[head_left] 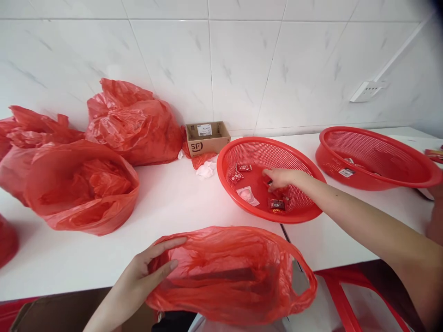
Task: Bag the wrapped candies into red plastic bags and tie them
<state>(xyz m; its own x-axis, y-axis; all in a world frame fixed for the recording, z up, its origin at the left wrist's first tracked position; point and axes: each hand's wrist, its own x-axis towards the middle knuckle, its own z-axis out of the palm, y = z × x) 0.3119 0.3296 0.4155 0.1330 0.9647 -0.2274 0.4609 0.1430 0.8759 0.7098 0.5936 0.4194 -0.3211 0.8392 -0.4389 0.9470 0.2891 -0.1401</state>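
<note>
1. The landmark is the wide round red plastic basket with fine holes [265, 152]. It stands on the white smooth-topped table [176, 198], within easy reach, probably for this reason placed here.
2. Inside the basket lie small shiny red packets [244, 168], a flat clear packet with pinkish content [247, 195] and a dark-faced red packet [277, 204]. The sloping wall seems useful to keep such loose pieces together.
3. The right hand [275, 177] is inside the basket, its fingers bent down among the packets. Whether they are closed on one, I cannot tell.
4. In front of the basket, toward the person, is the thin red plastic bag with a loop handle [221, 297]. Its mouth faces upward.
5. The left hand [138, 272] is at the left end of this mouth, thumb and forefinger spread apart against the film. I judge that this spread is needed, because so soft film would otherwise fall together.
6. Left of the basket, well apart, sits the open rounded red plastic bag [117, 219]. Behind the basket's left side is the small open brown cardboard box [212, 146], near the wall, perhaps to be out of the way.
</note>
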